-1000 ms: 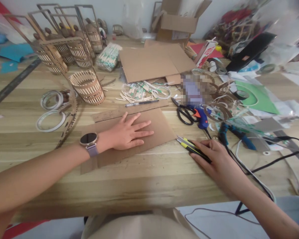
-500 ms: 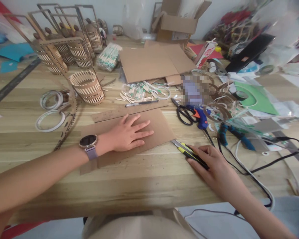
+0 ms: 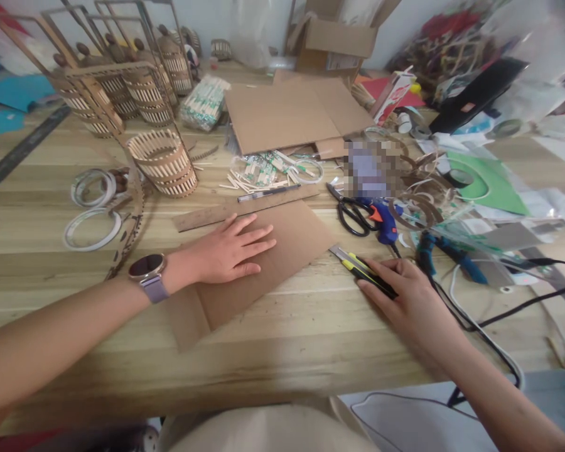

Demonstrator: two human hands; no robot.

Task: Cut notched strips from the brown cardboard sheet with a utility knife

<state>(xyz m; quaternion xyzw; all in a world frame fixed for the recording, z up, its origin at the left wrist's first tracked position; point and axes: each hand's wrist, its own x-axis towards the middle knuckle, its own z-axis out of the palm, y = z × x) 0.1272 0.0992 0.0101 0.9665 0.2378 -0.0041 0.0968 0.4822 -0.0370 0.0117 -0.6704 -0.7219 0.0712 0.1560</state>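
My left hand [image 3: 230, 251] lies flat with fingers spread on a brown cardboard sheet [image 3: 292, 242] in the middle of the wooden table [image 3: 287, 339]. A watch sits on that wrist. My right hand [image 3: 405, 301] grips a yellow and black utility knife [image 3: 358, 269], whose bared blade tip points at the sheet's right corner. A wooden ruler [image 3: 245, 207] lies along the sheet's far edge with a pen [image 3: 268, 193] just behind it.
Black scissors [image 3: 351, 213] and a blue glue gun [image 3: 381, 220] lie right of the sheet among cables. Tape rolls [image 3: 91, 204] and stick baskets [image 3: 162, 163] stand at the left. Larger cardboard sheets [image 3: 287, 113] and an open box [image 3: 334, 44] sit at the back.
The cardboard sheet has turned under my left hand, its near left corner swinging toward me. The knife's blade has been slid out and my right hand has moved it closer to the sheet.
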